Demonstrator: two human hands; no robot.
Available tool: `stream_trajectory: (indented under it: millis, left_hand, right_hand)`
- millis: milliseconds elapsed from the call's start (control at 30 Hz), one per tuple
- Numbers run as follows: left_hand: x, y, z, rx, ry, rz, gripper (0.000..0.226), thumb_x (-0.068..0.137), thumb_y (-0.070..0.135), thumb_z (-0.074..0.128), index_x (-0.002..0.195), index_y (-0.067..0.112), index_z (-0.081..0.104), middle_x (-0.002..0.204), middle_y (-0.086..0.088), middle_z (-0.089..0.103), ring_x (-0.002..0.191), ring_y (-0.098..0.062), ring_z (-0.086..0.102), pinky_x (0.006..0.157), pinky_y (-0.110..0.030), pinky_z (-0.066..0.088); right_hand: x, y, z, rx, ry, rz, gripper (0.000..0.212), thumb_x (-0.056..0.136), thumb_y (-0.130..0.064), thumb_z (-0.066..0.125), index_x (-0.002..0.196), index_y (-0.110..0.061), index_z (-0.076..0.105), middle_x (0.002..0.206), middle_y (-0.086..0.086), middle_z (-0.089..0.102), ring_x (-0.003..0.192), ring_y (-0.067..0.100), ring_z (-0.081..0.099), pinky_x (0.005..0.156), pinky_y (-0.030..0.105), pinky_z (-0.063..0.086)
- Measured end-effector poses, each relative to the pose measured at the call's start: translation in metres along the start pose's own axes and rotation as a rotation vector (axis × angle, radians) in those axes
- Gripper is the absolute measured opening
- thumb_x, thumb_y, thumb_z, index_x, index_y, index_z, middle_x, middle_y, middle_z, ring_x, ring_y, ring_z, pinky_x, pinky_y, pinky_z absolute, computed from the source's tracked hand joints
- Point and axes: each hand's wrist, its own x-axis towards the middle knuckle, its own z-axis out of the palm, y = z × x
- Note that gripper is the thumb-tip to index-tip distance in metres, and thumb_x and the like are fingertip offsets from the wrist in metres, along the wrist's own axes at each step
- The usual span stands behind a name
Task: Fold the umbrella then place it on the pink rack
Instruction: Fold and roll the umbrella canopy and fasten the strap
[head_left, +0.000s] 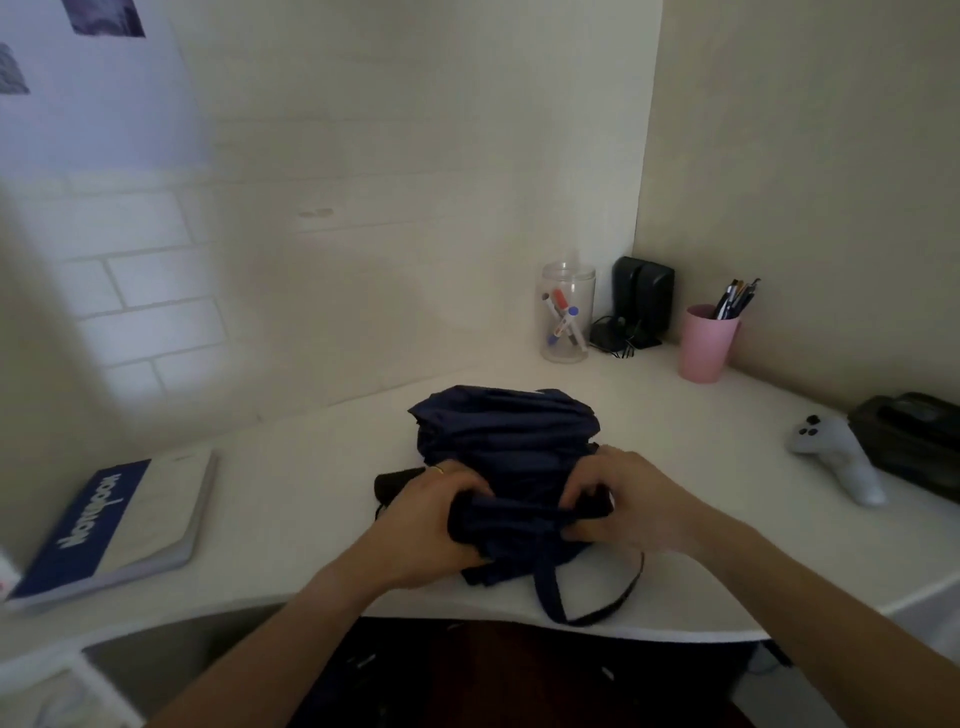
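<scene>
A dark navy umbrella lies collapsed on the white corner desk, its loose fabric bunched toward the wall. My left hand grips the near end of the fabric on the left side. My right hand pinches the same bundle on the right. A black handle end sticks out behind my left hand. A navy strap and a thin black cord trail over the desk's front edge. No pink rack is in view.
A blue and white notebook lies at the left. At the back corner stand a clear jar of markers, a black speaker and a pink cup of pens. A white game controller and a dark case sit right.
</scene>
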Motion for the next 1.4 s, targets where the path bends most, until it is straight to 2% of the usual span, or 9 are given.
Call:
stream_trajectory:
  millis: [100, 233, 400, 600, 767, 933, 1033, 1167, 1400]
  left_hand:
    - [0.01, -0.011, 0.007, 0.078, 0.04, -0.001, 0.026, 0.082, 0.018, 0.079, 0.107, 0.013, 0.076, 0.131, 0.001, 0.066, 0.121, -0.009, 0.058, 0.103, -0.004, 0.036]
    - [0.033, -0.013, -0.001, 0.041, 0.105, -0.009, 0.02, 0.082, 0.006, 0.075, 0.102, 0.007, 0.074, 0.121, -0.004, 0.071, 0.116, -0.017, 0.063, 0.102, -0.035, 0.05]
    - [0.019, -0.017, -0.001, -0.011, 0.253, 0.044, 0.029, 0.083, 0.013, 0.077, 0.11, 0.022, 0.071, 0.122, 0.012, 0.07, 0.116, 0.001, 0.062, 0.104, -0.017, 0.047]
    - [-0.001, -0.016, 0.008, 0.057, 0.251, 0.093, 0.018, 0.093, 0.028, 0.062, 0.109, 0.023, 0.071, 0.1, 0.011, 0.073, 0.09, -0.002, 0.066, 0.081, -0.027, 0.055]
    - [-0.008, -0.011, 0.019, 0.239, 0.161, 0.17, 0.068, 0.083, 0.055, 0.073, 0.143, 0.033, 0.051, 0.13, 0.016, 0.063, 0.118, 0.003, 0.054, 0.104, -0.02, 0.043]
    - [0.012, -0.005, 0.023, 0.019, 0.314, 0.081, 0.021, 0.092, 0.043, 0.064, 0.102, 0.025, 0.072, 0.082, 0.009, 0.074, 0.074, -0.008, 0.067, 0.067, -0.035, 0.055]
    - [0.024, -0.003, 0.01, -0.004, 0.383, 0.087, 0.021, 0.09, 0.037, 0.072, 0.102, 0.02, 0.076, 0.099, 0.01, 0.07, 0.096, -0.012, 0.066, 0.083, -0.027, 0.052]
    - [0.035, -0.009, -0.013, 0.16, 0.276, -0.015, 0.087, 0.065, 0.067, 0.081, 0.141, 0.034, 0.055, 0.149, 0.011, 0.051, 0.137, -0.01, 0.042, 0.113, -0.026, 0.035]
    - [0.05, -0.019, -0.012, 0.077, 0.264, -0.153, 0.03, 0.077, 0.038, 0.085, 0.094, 0.022, 0.066, 0.08, 0.021, 0.06, 0.085, -0.013, 0.066, 0.064, -0.012, 0.04]
  right_hand:
    - [0.007, 0.012, 0.007, -0.08, 0.045, -0.001, 0.018, 0.071, -0.035, 0.083, 0.083, -0.039, 0.071, 0.1, -0.019, 0.068, 0.099, -0.006, 0.051, 0.086, 0.01, 0.038]
    - [0.023, 0.012, 0.0, -0.022, 0.026, 0.054, 0.032, 0.07, -0.035, 0.086, 0.093, -0.043, 0.064, 0.107, -0.013, 0.067, 0.098, 0.009, 0.062, 0.086, 0.023, 0.049]
    - [0.01, 0.0, 0.006, -0.266, 0.202, -0.122, 0.06, 0.068, -0.055, 0.073, 0.122, -0.033, 0.059, 0.129, -0.012, 0.056, 0.117, 0.014, 0.05, 0.097, 0.027, 0.046]
    - [0.0, -0.004, 0.029, -0.227, 0.281, -0.23, 0.029, 0.08, -0.026, 0.073, 0.108, -0.028, 0.067, 0.111, -0.013, 0.065, 0.101, 0.011, 0.058, 0.084, 0.033, 0.053]
    - [0.002, -0.013, 0.029, -0.15, 0.243, -0.249, 0.031, 0.087, -0.018, 0.059, 0.113, -0.027, 0.074, 0.111, -0.014, 0.074, 0.1, 0.009, 0.065, 0.086, 0.025, 0.052]
    - [0.01, -0.014, 0.023, -0.231, 0.237, -0.236, 0.031, 0.082, -0.035, 0.063, 0.109, -0.024, 0.073, 0.11, -0.009, 0.069, 0.099, 0.011, 0.058, 0.084, 0.023, 0.049]
    - [0.021, -0.008, 0.02, -0.183, 0.348, -0.166, 0.024, 0.081, -0.036, 0.07, 0.097, -0.019, 0.074, 0.106, -0.006, 0.066, 0.096, 0.014, 0.056, 0.081, 0.028, 0.051]
    - [0.04, -0.011, 0.015, -0.068, 0.417, -0.118, 0.011, 0.083, -0.019, 0.075, 0.092, -0.013, 0.074, 0.106, -0.005, 0.071, 0.095, 0.012, 0.061, 0.085, 0.024, 0.048]
    - [0.055, -0.015, 0.003, -0.203, 0.224, -0.056, 0.036, 0.073, -0.043, 0.075, 0.103, -0.028, 0.061, 0.1, -0.014, 0.062, 0.099, 0.014, 0.053, 0.081, 0.031, 0.05]
